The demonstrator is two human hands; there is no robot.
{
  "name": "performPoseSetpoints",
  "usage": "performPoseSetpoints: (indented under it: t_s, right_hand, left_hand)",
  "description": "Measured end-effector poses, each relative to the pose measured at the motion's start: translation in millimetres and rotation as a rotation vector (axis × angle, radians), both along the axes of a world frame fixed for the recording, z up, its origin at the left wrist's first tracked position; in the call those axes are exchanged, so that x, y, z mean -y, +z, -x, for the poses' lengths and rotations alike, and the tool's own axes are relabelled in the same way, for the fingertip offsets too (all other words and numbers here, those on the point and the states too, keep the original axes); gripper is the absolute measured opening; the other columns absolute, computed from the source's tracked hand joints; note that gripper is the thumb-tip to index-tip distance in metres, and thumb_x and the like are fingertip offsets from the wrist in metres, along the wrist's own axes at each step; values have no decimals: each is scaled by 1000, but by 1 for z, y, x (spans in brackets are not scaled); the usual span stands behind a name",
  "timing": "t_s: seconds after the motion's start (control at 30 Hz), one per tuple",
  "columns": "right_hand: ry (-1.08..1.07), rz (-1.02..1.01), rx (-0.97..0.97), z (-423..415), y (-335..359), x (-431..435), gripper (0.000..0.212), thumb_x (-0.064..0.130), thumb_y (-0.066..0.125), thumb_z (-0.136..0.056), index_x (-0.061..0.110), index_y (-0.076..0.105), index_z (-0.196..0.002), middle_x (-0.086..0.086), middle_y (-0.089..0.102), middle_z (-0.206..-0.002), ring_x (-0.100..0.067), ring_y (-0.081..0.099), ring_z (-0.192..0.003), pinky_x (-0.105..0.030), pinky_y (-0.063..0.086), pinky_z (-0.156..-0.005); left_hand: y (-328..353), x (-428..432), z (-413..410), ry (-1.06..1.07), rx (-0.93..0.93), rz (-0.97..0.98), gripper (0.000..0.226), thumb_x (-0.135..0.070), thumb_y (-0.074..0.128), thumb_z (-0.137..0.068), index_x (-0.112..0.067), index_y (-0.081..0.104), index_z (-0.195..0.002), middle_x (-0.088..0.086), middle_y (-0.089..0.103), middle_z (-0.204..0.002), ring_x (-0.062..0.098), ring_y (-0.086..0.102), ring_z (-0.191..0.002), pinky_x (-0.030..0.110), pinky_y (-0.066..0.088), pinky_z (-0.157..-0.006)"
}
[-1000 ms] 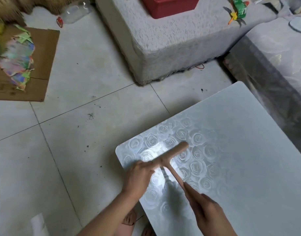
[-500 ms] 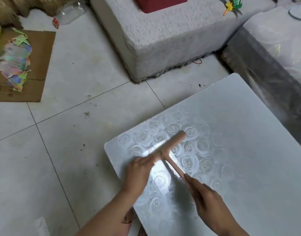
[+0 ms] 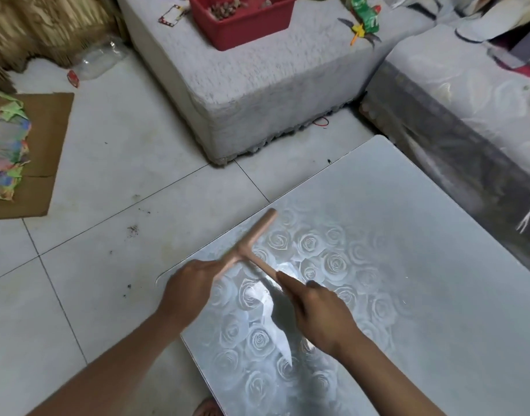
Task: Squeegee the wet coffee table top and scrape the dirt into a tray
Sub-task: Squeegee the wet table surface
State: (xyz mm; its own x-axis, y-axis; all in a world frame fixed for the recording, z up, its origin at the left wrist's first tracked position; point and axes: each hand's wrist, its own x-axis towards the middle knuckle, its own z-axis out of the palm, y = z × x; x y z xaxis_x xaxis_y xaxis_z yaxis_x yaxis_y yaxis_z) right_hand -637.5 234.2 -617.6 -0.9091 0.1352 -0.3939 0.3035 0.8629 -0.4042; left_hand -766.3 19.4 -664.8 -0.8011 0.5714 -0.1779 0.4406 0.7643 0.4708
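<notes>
Presently both hands are on the T-shaped squeegee (image 3: 253,240), which sits over the near left corner of the rose-patterned coffee table top (image 3: 422,250). The left hand (image 3: 188,291) is wrapped round the near end of the crossbar, and the right hand (image 3: 320,313) grips the handle (whether the bar touches the surface cannot be told). The red tray (image 3: 248,28) sits well apart on a grey upholstered seat (image 3: 257,94) beyond the table, with small brownish bits inside.
</notes>
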Motion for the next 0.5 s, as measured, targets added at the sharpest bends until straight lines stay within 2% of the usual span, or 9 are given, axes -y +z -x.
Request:
performPoseSetpoints:
  t_s: [0.1,0.17,0.23,0.27,0.33,0.4,0.43,0.5]
  right_hand:
    - [-49,44,99,-52,3,-37,50,41,39,-93,50,29,-141,2,60,-109,-21,60,-101,-32,46,-82]
    - [-106,2,169,-87,13,-63,50,35,40,-95,53,26,-140,6,60,-120,-16,59,-109,-28,46,-88]
    - [-134,-81,218,-108,31,-80,47,35,36,-98,58,24,-137,9,61,-113,-15,61,-104,-25,46,-85]
    - [-111,-126,225,-112,40,-84,45,40,34,-99,62,22,-136,8,61,-106,-16,62,-99,-25,47,-81]
    - [-35,-188,204,-100,55,-84,44,45,31,-98,67,18,-134,6,58,-94,-18,63,-91,-27,46,-74]
    - [20,-173,115,-69,60,-73,47,43,34,-96,63,16,-135,6,54,-89,-22,62,-89,-31,43,-69]
    - [43,-161,62,-47,58,-65,46,43,33,-96,60,17,-136,5,52,-87,-24,61,-88,-33,41,-67]
    - [103,-179,-2,1,45,-46,41,46,30,-97,54,25,-137,2,48,-84,-28,60,-86,-32,37,-63]
  left_hand:
    - [-3,-7,-18,-75,-64,1,25,-8,77,-70,-18,77,-93,7,73,-97,24,70,-88,36,59,-58]
    - [-3,-5,-22,-75,-128,-3,23,-9,78,-71,-14,77,-93,6,72,-104,23,70,-91,32,59,-58]
    - [-2,0,-18,-105,-203,81,28,-20,59,-79,-6,76,-97,12,71,-107,28,70,-92,35,59,-62]
    - [-4,3,-17,-119,-227,141,31,-19,61,-77,0,74,-98,17,70,-107,32,70,-91,39,59,-64]
    - [-2,5,-13,-120,-221,277,46,-3,81,-53,9,71,-97,25,69,-104,39,70,-88,46,58,-65]
    - [-4,3,-11,-114,-146,334,65,8,84,-30,12,71,-93,27,69,-99,39,70,-85,46,58,-62]
    - [-4,2,-9,-122,-128,341,65,8,83,-26,11,72,-90,26,70,-95,38,71,-81,44,58,-58]
    - [2,0,-4,-150,-139,338,44,2,74,-40,7,73,-83,23,72,-90,34,72,-73,40,56,-49]
